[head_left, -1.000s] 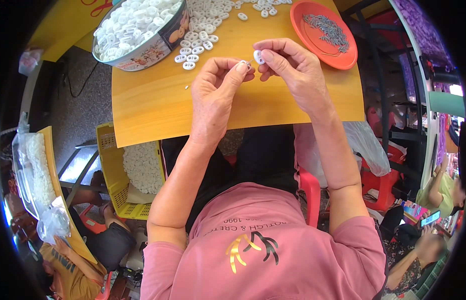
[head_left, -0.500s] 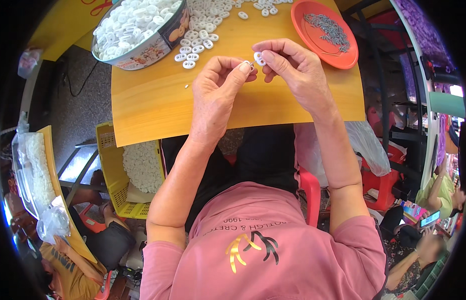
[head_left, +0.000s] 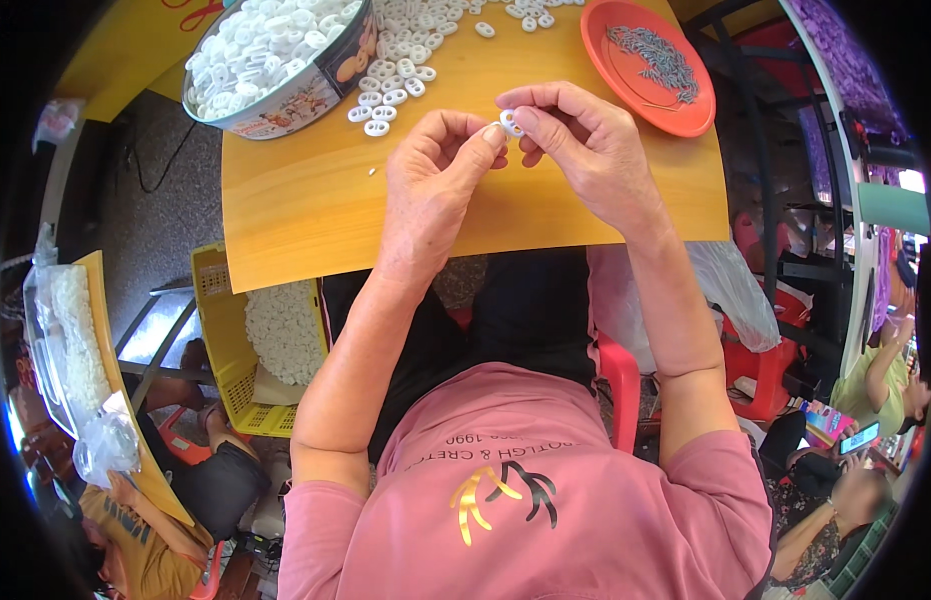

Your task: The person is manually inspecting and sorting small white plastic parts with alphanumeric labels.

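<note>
Over the yellow-brown table, my right hand (head_left: 586, 135) pinches a small white oval plastic piece with two holes (head_left: 511, 122) between thumb and forefinger. Close against it, my left hand (head_left: 441, 165) is closed in a pinch, the thumb tip meeting the oval piece's edge. What lies between the left fingers is mostly hidden and too small to name. More white two-holed ovals (head_left: 394, 97) lie loose on the table beyond my hands. To the right rests a red plate (head_left: 616, 75) holding a heap of small grey metal pieces (head_left: 658, 62).
A round tin (head_left: 286, 122) heaped with white ovals stands at the table's far left. Below the left edge is a yellow crate (head_left: 208, 270) with more white pieces. A red plastic chair (head_left: 619, 380) and clear plastic bag (head_left: 741, 290) are at right. Other people sit at both sides.
My right hand has brought the white oval slightly down and left, against the left fingertips. A bit of thin metal seen at my left fingertips earlier is now hidden.
</note>
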The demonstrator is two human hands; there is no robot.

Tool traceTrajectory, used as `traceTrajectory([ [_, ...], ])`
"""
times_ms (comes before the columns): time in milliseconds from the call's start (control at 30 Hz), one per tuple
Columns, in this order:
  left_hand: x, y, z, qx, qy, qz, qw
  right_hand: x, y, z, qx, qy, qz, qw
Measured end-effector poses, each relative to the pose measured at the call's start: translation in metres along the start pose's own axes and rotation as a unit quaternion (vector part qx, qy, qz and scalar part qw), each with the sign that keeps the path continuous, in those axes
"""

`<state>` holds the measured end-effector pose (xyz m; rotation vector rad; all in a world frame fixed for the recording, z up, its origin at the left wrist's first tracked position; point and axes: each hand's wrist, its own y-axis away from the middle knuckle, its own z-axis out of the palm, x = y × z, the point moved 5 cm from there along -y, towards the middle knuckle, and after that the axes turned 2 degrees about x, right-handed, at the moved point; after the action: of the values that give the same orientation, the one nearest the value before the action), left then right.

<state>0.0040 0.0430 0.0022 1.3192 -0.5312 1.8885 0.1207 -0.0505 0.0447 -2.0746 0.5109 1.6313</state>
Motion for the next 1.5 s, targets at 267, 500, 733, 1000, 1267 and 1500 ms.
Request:
traceTrajectory([
  [267, -0.001, -0.002, -0.001, 0.030, 0.023, 0.005, 0.999, 0.002, 0.006, 0.010, 0.058, 0.049, -0.036, 0.996],
  [500, -0.002, -0.002, -0.002, 0.014, 0.008, 0.002, 1.000, 0.002, 0.009, 0.013, 0.079, 0.048, -0.097, 0.991],
  [733, 0.001, 0.001, 0.004, 0.025, 0.070, 0.019, 0.997, 0.010, 0.006, 0.015, 0.060, -0.138, -0.020, 0.988],
  [1000, 0.007, 0.005, 0.015, -0.060, 0.037, 0.123, 0.990, -0.005, 0.009, 0.017, -0.017, -0.272, 0.015, 0.962],
  [1267, 0.022, 0.013, 0.017, -0.073, 0.020, 0.225, 0.971, -0.013, 0.023, 0.039, -0.006, -0.405, 0.024, 0.914],
  [1500, 0.031, 0.015, 0.010, -0.044, -0.007, 0.265, 0.963, -0.017, 0.028, 0.062, 0.035, -0.447, -0.006, 0.894],
])
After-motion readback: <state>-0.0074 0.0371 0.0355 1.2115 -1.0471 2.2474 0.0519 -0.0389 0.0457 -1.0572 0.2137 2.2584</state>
